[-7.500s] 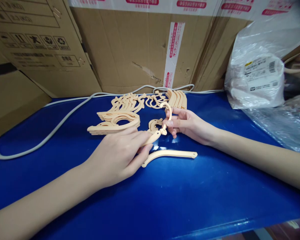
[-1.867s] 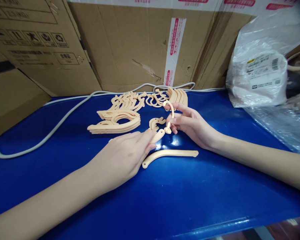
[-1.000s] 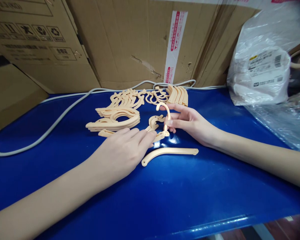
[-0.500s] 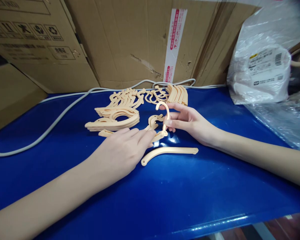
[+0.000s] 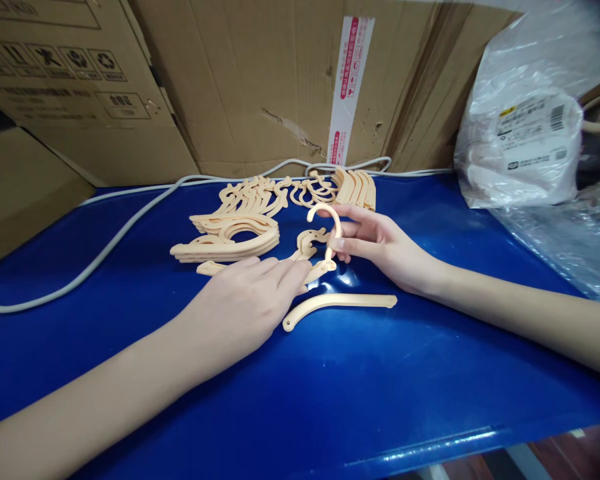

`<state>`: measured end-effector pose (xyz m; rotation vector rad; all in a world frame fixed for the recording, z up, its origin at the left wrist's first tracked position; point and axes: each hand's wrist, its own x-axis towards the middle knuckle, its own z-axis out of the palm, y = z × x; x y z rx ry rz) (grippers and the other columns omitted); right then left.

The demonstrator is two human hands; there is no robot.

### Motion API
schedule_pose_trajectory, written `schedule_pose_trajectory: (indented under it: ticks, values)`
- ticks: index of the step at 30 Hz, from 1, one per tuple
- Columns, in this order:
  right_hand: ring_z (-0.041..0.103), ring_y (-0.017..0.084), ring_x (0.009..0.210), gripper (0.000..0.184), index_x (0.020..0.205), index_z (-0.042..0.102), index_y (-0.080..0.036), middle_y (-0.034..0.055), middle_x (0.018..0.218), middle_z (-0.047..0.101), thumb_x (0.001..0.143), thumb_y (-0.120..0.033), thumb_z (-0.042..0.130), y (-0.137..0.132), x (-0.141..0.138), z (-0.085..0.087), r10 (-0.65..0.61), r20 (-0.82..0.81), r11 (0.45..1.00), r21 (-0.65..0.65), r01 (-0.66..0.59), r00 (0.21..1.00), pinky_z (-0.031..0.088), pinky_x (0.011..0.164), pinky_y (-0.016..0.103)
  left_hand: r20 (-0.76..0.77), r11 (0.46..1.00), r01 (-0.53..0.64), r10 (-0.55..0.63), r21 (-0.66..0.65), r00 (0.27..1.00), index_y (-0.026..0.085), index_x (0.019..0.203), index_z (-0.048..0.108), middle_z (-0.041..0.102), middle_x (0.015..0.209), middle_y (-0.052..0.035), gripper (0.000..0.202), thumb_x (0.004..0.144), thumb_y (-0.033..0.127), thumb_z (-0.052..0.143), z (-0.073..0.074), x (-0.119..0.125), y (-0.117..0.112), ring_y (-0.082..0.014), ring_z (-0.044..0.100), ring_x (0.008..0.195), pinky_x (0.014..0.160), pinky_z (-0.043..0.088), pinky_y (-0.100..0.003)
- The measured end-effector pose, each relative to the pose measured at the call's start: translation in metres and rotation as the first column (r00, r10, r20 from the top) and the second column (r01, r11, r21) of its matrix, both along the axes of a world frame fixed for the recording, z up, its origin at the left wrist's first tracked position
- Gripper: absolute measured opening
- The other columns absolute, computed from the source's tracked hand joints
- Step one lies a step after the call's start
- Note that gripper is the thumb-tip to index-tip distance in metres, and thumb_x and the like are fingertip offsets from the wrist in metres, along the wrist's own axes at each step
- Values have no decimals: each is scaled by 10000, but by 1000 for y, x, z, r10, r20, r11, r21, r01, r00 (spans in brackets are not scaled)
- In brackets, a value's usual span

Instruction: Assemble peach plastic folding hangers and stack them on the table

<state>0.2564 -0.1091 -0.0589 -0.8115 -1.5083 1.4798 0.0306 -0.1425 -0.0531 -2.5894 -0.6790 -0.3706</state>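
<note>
My right hand [image 5: 365, 237] pinches a cream plastic hanger hook [image 5: 336, 220] between thumb and fingers, its curve pointing up and left. The hook's lower end meets the end of a cream hanger arm [image 5: 322, 269]. My left hand [image 5: 255, 290] is closed over that arm, pressing it near the table; its fingertips are partly hidden. Behind them lies a curved cream piece [image 5: 307, 243]. A single loose hanger arm [image 5: 340, 301] rests in front of both hands. Left of the hook is a stack of folded hangers [image 5: 230, 240].
Farther back lie several notched cream parts [image 5: 255, 195], loose hooks [image 5: 313, 192] and a row of hanger arms [image 5: 356, 189]. A white cable [image 5: 145, 192] runs along cardboard boxes [image 5: 270, 80]. Plastic-wrapped goods [image 5: 523, 143] stand at right on the blue table [image 5: 360, 393].
The hook in my right hand has turned slightly, its curled tip shifting a little left and its opening widening to view. My left hand has stayed nearly still.
</note>
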Motion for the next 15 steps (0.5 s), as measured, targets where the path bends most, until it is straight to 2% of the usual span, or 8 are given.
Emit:
schedule_pose_trajectory:
  ticks: [3,8,15]
  values:
    - [514,82,613,475,1241,557,-107,-29,717,677,799,-160,722,2,2,1,38,-15,998,-57,-38,999,402,605,235,25,1000,7,-6,-29,1000,98,1071,622,670,781,-45,330,1059,160,298,1,1,0,-201,656,660,592,437,-311]
    - [529,85,635,444,1254,581,-107,-23,736,658,819,-130,667,3,4,4,113,-69,984,-133,-121,991,394,609,233,82,998,16,-11,-60,997,111,1047,595,686,801,-50,327,1078,222,290,1,3,-2,-198,689,712,619,466,-303]
    - [523,79,634,463,1289,559,-105,-21,734,671,844,-138,682,3,4,0,104,-50,990,-94,-108,993,407,632,225,113,992,39,-25,-122,993,110,1054,593,713,858,-62,305,1072,208,305,-4,2,0,-201,704,738,642,496,-310]
